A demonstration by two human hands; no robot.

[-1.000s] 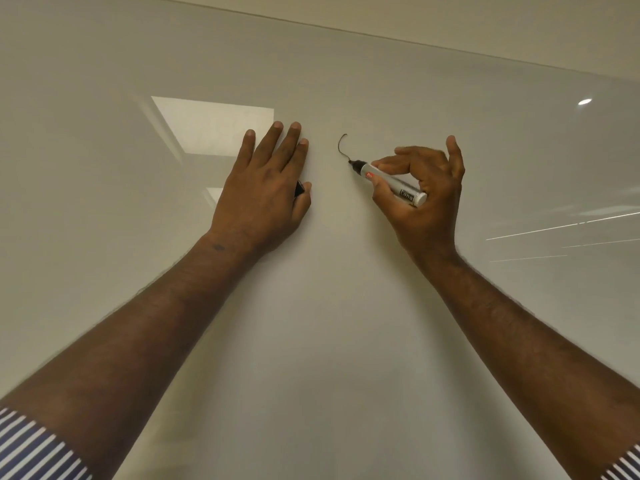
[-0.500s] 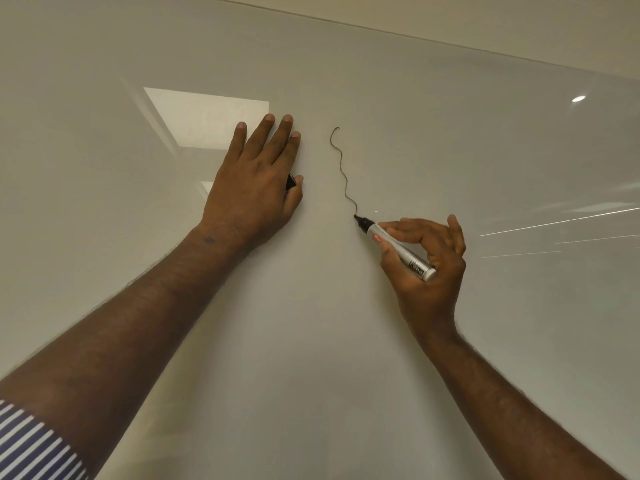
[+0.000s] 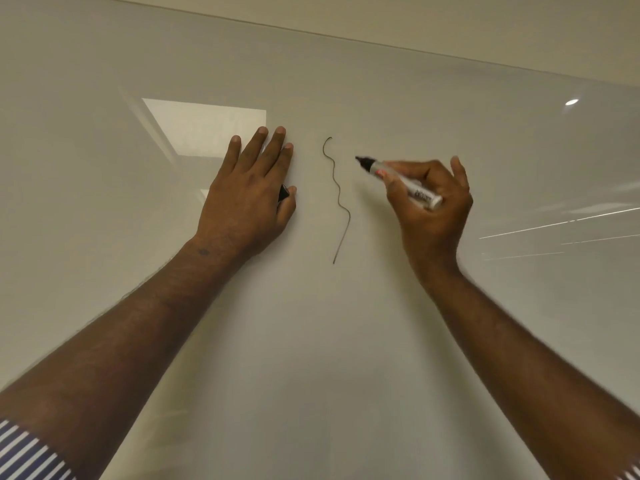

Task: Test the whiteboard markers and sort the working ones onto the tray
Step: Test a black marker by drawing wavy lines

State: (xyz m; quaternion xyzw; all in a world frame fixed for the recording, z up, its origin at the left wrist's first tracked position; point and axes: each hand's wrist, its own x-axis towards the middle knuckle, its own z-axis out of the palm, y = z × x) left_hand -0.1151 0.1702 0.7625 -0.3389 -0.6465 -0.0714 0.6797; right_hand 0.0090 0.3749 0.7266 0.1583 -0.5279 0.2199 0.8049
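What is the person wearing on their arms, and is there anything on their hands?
Both forearms are bare. A sleeve with dark blue and white stripes sits pushed up on the left arm, and a bit of the same striped sleeve peeks in at the right corner. The left hand and right hand show no gloves, rings or watch. A small dark mark sits at the left wrist.
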